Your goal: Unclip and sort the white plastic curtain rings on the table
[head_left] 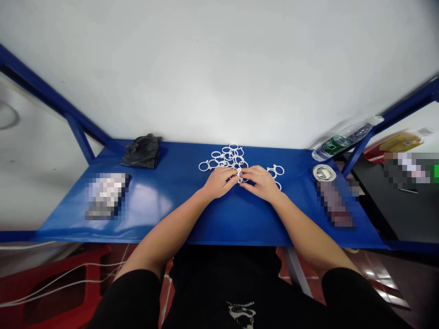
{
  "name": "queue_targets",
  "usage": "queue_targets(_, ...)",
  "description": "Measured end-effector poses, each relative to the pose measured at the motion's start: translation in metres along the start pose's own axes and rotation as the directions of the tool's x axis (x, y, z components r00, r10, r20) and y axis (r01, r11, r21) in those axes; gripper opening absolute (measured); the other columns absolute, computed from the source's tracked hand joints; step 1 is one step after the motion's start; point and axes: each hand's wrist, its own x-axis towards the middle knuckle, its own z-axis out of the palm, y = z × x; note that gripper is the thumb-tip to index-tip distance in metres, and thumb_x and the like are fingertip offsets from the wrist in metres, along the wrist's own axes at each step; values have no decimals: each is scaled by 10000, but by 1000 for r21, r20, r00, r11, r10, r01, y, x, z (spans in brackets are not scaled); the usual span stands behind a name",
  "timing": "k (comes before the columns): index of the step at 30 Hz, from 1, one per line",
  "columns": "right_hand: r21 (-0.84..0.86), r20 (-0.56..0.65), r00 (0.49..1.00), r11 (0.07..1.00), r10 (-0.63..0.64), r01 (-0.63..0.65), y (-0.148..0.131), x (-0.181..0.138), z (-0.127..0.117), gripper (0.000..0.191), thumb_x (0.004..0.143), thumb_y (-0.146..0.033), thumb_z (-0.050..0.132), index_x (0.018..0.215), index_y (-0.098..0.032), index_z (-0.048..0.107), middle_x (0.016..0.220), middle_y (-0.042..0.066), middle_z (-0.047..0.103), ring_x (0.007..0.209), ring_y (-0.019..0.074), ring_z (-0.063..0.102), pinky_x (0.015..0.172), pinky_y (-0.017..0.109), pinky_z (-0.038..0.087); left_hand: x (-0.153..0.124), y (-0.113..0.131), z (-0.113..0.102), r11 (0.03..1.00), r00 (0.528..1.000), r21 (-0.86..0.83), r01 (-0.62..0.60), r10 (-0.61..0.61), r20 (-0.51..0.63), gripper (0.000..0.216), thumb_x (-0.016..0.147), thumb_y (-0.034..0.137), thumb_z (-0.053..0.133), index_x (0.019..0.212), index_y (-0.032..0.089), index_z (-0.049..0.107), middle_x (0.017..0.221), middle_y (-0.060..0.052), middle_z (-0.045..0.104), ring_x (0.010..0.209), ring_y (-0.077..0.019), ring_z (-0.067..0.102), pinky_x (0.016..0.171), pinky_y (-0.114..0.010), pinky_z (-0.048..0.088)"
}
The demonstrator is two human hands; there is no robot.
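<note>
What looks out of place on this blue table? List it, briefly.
The water bottle lies on its side at the blue table's right rear corner, against the frame. A few white rings sit apart from the main heap, beyond the right hand. Nothing looks spilled or broken.

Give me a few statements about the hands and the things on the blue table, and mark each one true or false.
1. The left hand and the right hand together hold one small white ring. True.
2. The pile of white rings lies nearer to the person than the hands. False: it lies beyond them, toward the wall.
3. A black bag lies at the far left of the blue table. True.
4. The water bottle stands upright. False: it lies on its side.
5. The round metal tin is left of the hands. False: it is on their right.
</note>
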Motion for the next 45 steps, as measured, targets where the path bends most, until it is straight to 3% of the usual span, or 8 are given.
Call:
queue_targets(5,39,-26,1000,999,6,-5,-4,1,-1,174,990,-361,698,1144,-315,765,1257,52,783,1101,253,753,974,495,590,-1,1,3,999,999,-38,-5,3,-51,207,1007,379,645,1066,213,754,870,-27,765,811,-167,702,826,-330,537)
queue_targets(16,54,-121,988,995,91,-85,-6,0,1,97,984,-336,684,924,-270,722,1066,54,815,969,231,769,894,438,600,-2,-3,7,995,997,49,-82,82,4,187,1022,368,647,1055,223,761,882,-18,796,824,-161,731,802,-313,539)
queue_targets(26,49,-159,985,997,62,-55,-7,0,2,51,969,-307,713,971,-257,709,1030,53,817,948,225,774,865,414,611,-3,-3,6,989,993,100,-113,115,-12,243,1069,351,566,1121,221,764,978,-43,812,884,-159,748,834,-320,559)
queue_targets(32,49,-136,990,998,-26,33,-7,2,1,64,983,-278,693,1034,-262,729,1051,53,814,951,226,769,862,425,617,-3,-4,8,985,991,120,-126,131,-34,220,1061,349,586,1071,235,773,967,-29,817,875,-158,753,828,-322,563)
queue_targets(45,139,8,1000,990,-16,15,-5,2,-3,125,1044,-291,597,1003,-266,712,1041,46,793,992,227,730,910,455,580,-3,-1,5,986,989,78,-145,144,14,240,1070,322,565,989,223,768,927,-21,809,834,-150,742,806,-308,540)
